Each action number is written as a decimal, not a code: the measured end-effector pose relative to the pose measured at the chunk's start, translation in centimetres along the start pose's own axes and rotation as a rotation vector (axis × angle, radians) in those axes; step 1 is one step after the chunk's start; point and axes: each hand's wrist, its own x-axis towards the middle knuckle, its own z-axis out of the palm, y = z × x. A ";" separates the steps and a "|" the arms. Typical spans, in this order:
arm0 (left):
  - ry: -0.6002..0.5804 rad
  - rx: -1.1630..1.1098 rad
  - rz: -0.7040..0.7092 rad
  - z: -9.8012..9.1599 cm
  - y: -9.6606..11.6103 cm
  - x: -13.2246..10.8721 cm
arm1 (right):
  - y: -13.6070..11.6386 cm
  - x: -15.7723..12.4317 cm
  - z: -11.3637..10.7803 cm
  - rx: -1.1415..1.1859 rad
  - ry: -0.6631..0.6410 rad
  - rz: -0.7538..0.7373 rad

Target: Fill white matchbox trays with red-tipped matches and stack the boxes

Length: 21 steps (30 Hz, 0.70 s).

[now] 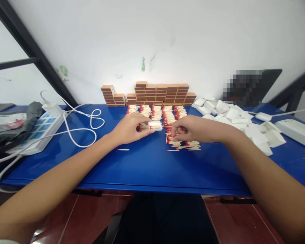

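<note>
My left hand (130, 128) grips a small white matchbox tray (156, 124) between thumb and fingers. A few matches lie inside that tray. Just to its right, my right hand (184, 129) is closed, fingertips pinched together. A thin match (165, 127) points from those fingertips towards the tray. Rows of red-tipped matches (156, 112) spread behind and under both hands, partly covered by them. Nearer the front, a single match (123, 149) lies by itself on the blue table (142, 169), and another loose match (172, 150) rests below my right hand.
Stacked brown matchboxes (165, 93) line the wall at the back. White empty trays (233, 115) are heaped on the right, near a white adapter (263, 117). On the left are a power strip (44, 130) and looping white cables (68, 127).
</note>
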 end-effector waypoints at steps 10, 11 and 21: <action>0.019 -0.005 0.043 0.1 0.1 0.0 | 0.3 0.4 0.4 0.034 0.042 -0.021; 0.020 -0.004 0.044 0.1 0.0 0.0 | 0.2 0.4 0.3 0.033 0.046 -0.020; 0.002 -0.001 0.052 0.1 0.2 0.1 | 0.5 0.5 0.3 0.021 0.066 -0.033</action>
